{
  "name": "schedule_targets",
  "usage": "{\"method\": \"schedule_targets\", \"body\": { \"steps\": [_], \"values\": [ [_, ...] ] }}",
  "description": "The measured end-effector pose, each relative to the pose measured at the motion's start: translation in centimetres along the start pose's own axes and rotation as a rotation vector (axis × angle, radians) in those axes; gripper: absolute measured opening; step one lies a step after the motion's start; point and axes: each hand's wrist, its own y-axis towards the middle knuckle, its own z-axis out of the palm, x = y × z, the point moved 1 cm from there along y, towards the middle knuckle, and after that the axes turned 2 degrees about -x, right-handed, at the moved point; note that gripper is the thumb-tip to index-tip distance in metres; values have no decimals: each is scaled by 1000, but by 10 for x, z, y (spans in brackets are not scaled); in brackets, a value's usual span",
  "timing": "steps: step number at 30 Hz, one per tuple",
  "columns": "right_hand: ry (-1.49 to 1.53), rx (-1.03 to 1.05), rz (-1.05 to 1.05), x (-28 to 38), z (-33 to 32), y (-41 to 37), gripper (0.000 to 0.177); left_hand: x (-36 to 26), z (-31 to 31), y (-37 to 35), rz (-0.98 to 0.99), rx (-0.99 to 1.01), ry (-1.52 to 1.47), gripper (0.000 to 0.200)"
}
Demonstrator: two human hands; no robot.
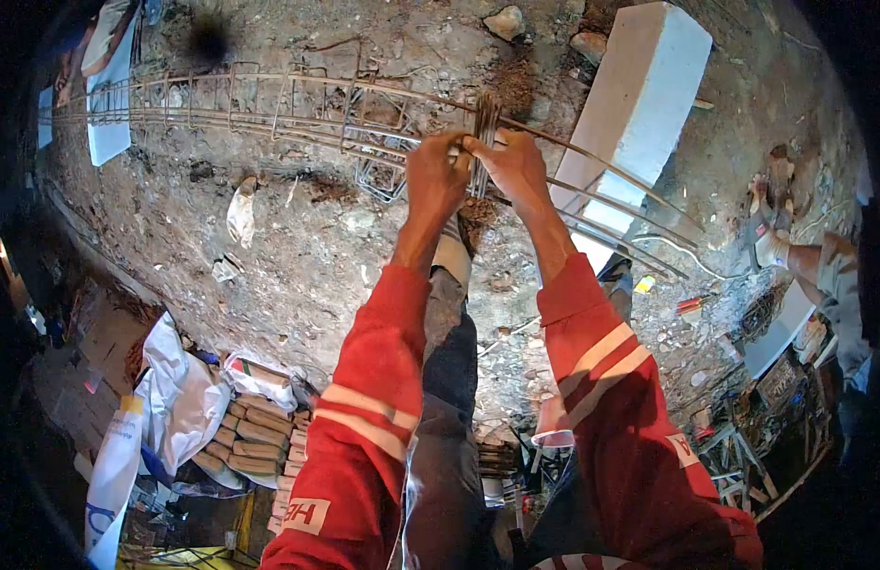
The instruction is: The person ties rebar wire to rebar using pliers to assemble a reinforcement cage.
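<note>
A long rebar cage (269, 109) of steel bars and square stirrups lies across the dirt ground. My left hand (434, 179) and my right hand (512, 166) meet at a bundle of stirrups (484, 123) on the cage's top bar. Both hands have their fingers closed on the stirrups, thumbs nearly touching. My sleeves are red with pale stripes. What lies under the fingers is hidden.
A white concrete block (644, 90) lies to the right under the cage's bars. Another person's foot and leg (792, 247) are at the right edge. Stacked bricks (255, 437), white sacks (179, 389) and scrap clutter sit at the bottom. Stones litter the dirt.
</note>
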Motion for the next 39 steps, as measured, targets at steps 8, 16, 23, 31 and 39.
{"method": "schedule_targets", "body": {
  "steps": [8, 16, 23, 31, 39],
  "values": [
    [706, 133, 300, 3, -17, -15, 22, 76, 9, -83, -944, -266, -1742, 51],
    [669, 167, 271, -44, -54, -41, 31, 44, 88, 9, -317, 63, -2323, 70],
    [208, -45, -62, -59, -102, -67, 34, 49, 105, 25, 69, 345, -2432, 67],
    [831, -18, 270, -67, -211, -121, 18, -1, 63, 33, 225, 524, -2497, 58],
    [534, -276, 484, -125, -318, -141, 25, 3, 58, 32, -54, 297, -2532, 42]
  ]
}}
